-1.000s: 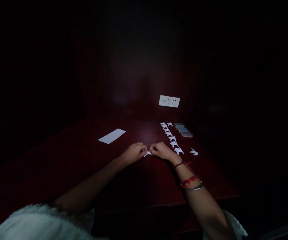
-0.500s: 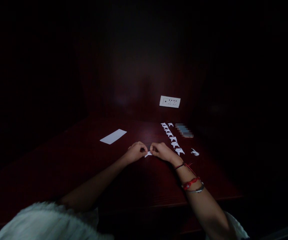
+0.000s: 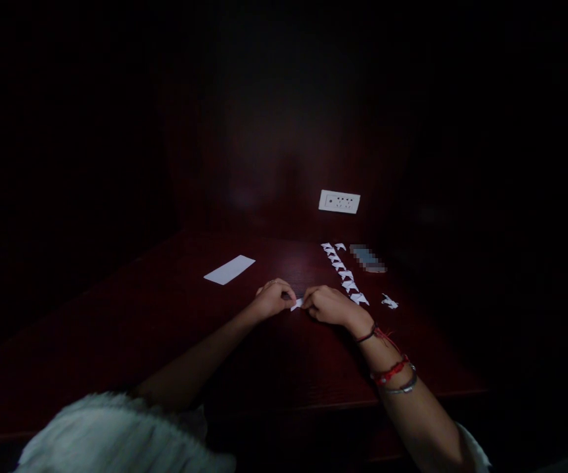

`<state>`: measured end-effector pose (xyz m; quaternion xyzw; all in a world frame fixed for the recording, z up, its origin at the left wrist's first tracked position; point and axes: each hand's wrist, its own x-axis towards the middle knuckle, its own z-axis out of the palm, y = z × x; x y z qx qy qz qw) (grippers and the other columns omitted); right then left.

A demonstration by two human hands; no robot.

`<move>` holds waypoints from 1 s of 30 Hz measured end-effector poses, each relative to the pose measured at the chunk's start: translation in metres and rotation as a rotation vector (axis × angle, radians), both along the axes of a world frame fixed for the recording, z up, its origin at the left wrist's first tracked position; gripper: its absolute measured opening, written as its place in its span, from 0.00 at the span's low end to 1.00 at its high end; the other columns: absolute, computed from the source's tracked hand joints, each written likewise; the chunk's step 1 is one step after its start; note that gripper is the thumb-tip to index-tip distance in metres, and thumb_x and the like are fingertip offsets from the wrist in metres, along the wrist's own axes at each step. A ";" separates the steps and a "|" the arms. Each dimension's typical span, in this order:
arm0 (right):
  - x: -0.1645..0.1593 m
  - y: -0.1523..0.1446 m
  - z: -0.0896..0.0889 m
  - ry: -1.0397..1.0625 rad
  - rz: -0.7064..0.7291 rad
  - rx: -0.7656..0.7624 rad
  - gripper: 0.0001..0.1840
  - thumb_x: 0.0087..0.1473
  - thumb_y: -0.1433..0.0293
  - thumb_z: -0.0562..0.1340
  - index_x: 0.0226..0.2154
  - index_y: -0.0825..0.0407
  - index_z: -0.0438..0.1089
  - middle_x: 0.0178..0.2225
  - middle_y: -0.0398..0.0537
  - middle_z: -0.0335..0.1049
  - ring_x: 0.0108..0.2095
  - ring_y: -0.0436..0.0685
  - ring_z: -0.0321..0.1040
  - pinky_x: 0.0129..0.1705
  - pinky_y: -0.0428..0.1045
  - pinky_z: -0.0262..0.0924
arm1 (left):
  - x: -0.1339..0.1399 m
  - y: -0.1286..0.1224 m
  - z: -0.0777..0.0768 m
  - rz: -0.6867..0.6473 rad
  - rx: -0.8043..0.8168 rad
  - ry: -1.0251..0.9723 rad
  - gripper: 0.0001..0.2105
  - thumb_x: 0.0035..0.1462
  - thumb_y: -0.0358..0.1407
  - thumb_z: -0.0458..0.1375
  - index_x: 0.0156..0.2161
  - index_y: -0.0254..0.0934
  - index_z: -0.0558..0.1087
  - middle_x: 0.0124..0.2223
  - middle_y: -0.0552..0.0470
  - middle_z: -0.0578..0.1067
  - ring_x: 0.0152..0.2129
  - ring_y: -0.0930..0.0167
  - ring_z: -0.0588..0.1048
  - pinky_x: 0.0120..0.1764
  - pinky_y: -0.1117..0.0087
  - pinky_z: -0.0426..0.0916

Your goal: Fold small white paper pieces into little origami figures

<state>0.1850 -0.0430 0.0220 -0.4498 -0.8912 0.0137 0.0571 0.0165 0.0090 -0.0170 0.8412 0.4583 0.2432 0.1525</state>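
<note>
A small folded piece of white paper lies low over the dark red table, between my two hands. My left hand pinches its left side with thumb and fingers. On its right side the fingers of my right hand are closed, and they cover that end of the paper. Just right of my right hand, several folded white paper pieces form a slanting row. One more folded piece sits beside the far end of that row.
A flat white paper strip lies on the table to the left. A blurred phone-like object and a crumpled white paper bit are at the right. A socket panel is on the wall behind.
The whole view has shifted slightly, so things appear a little farther right. My right hand has turned a little and its fingers have shifted on the paper. Both hands stay at the paper.
</note>
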 end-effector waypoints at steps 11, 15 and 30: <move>0.001 -0.015 -0.004 -0.077 0.012 0.071 0.14 0.51 0.72 0.46 0.35 0.54 0.65 0.34 0.49 0.63 0.33 0.50 0.61 0.32 0.44 0.52 | 0.000 0.002 0.002 0.033 -0.078 0.011 0.06 0.39 0.37 0.58 0.28 0.45 0.72 0.44 0.56 0.64 0.43 0.68 0.61 0.44 0.67 0.52; 0.007 -0.016 -0.010 0.038 0.040 0.083 0.15 0.48 0.78 0.48 0.37 0.53 0.64 0.38 0.47 0.62 0.38 0.49 0.60 0.38 0.43 0.52 | 0.000 0.001 0.003 0.026 -0.078 0.013 0.06 0.39 0.36 0.57 0.28 0.45 0.72 0.44 0.56 0.64 0.43 0.68 0.61 0.44 0.68 0.52; 0.016 -0.011 -0.015 0.205 -0.017 0.147 0.15 0.45 0.79 0.49 0.35 0.54 0.65 0.34 0.46 0.63 0.36 0.49 0.59 0.39 0.44 0.52 | 0.001 0.000 0.004 0.030 -0.077 0.008 0.05 0.40 0.36 0.57 0.27 0.44 0.72 0.44 0.55 0.64 0.43 0.68 0.61 0.44 0.67 0.52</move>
